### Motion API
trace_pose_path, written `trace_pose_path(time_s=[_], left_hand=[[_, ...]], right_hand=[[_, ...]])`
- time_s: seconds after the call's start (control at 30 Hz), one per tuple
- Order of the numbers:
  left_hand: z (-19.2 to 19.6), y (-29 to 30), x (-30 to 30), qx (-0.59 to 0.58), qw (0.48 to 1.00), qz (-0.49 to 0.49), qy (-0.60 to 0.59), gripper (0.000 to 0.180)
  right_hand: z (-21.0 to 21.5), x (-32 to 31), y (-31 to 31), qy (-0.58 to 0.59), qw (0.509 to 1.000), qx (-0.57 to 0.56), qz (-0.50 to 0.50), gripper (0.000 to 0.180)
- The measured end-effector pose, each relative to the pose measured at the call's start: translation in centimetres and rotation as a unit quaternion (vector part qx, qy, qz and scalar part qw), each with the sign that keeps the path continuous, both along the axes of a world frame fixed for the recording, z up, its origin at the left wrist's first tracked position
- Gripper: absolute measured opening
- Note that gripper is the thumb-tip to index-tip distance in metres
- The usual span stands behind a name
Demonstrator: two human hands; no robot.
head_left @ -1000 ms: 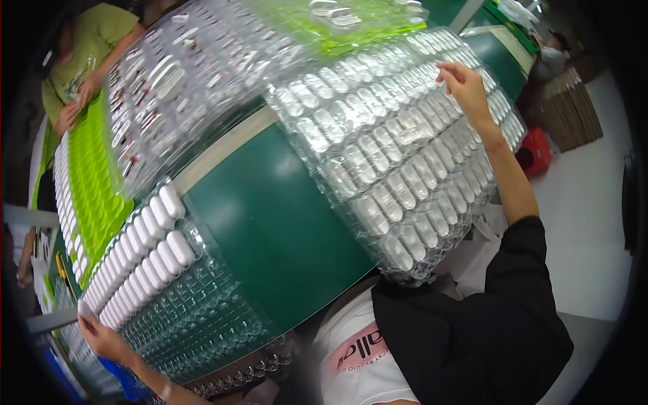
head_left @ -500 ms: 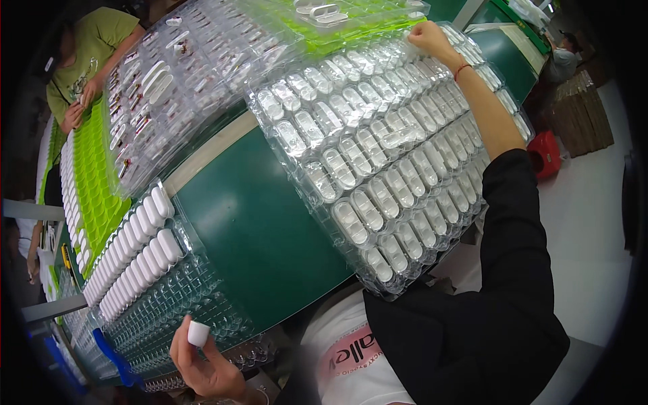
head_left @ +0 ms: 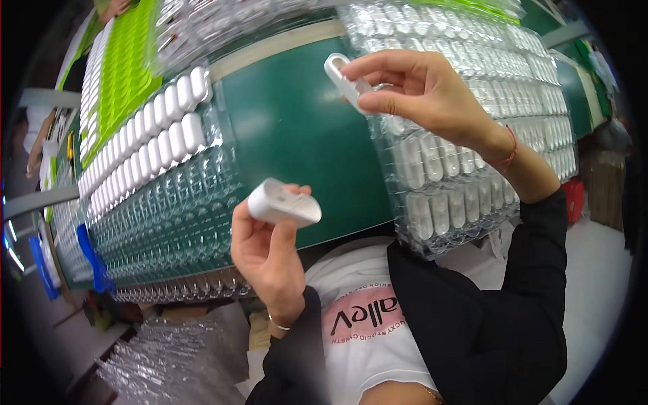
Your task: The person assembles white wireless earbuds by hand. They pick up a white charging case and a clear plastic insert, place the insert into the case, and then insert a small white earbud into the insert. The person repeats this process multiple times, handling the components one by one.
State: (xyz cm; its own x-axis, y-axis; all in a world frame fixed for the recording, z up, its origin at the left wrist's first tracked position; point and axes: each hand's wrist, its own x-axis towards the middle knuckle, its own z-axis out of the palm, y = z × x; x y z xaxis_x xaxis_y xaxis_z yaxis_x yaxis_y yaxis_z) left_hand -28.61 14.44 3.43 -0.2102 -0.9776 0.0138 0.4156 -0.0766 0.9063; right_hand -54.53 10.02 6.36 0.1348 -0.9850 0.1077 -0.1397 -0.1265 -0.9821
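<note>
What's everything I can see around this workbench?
Hollow shell: one, white, left hand
Slim piece: one, white, right hand
Workbench: one, dark green, centre
Oblong cases: many, white, left
Left trays: uncountable, clear, left
Right trays: uncountable, clear, right
Back trays: uncountable, clear, top
Lime trays: uncountable, lime green, upper left
Curved objects: two, blue, left
Boxy object: one, red, right
Plastic heap: one, clear, lower left
Co-worker's hand: one, bare, top left
Jacket: one, black, lower right
Left hand: one, bare, centre
Right hand: one, bare, upper centre
</note>
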Motion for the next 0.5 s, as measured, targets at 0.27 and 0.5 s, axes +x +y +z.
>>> trace_pose_path(time_s=[0.27,0.5], left_hand=[[-0.3,-1.4,-1.5,-0.026,0.998,0.046,-0.023,0.035],[-1.4,-1.5,-1.8,-0.040,0.998,0.048,-0.026,0.036]], right_hand=[[-1.4,4.8,0.0,0.024,0.997,0.004,0.073,0.027],[-1.8,5.0,0.3,0.021,0.998,0.004,0.066,0.024]])
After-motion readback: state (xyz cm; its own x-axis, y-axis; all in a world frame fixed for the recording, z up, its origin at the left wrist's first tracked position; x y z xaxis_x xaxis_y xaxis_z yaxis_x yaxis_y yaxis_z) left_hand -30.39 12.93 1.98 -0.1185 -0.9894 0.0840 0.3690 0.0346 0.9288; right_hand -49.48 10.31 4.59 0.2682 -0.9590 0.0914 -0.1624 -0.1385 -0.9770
